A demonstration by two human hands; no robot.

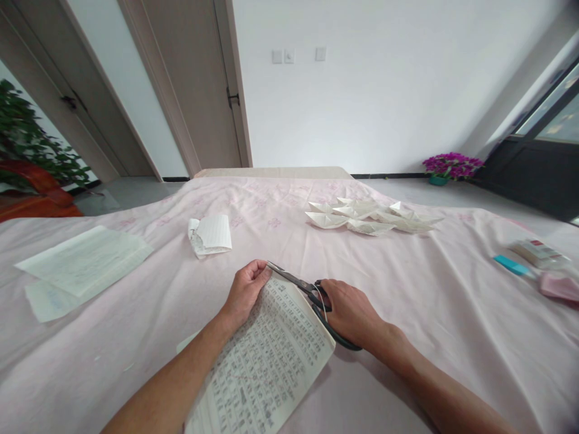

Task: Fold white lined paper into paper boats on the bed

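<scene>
A sheet of paper (pixel 266 355) covered in handwriting slants across the near middle of the cloth-covered surface. My left hand (pixel 246 292) pinches its far corner between thumb and fingers. My right hand (pixel 350 307) is wrapped around the dark handles of a pair of scissors (pixel 301 282). The scissors' blades lie along the sheet's upper right edge, with their tips by my left fingertips. Whether the blades have cut into the paper, I cannot tell. Part of the sheet is hidden under my left forearm.
Several folded paper shapes (pixel 362 216) lie at the back right. A crumpled lined paper (pixel 211 235) sits beyond my left hand, and loose sheets (pixel 85 265) lie at far left. On the right are a blue item (pixel 511 265), a packet (pixel 538 253) and a pink item (pixel 558 286).
</scene>
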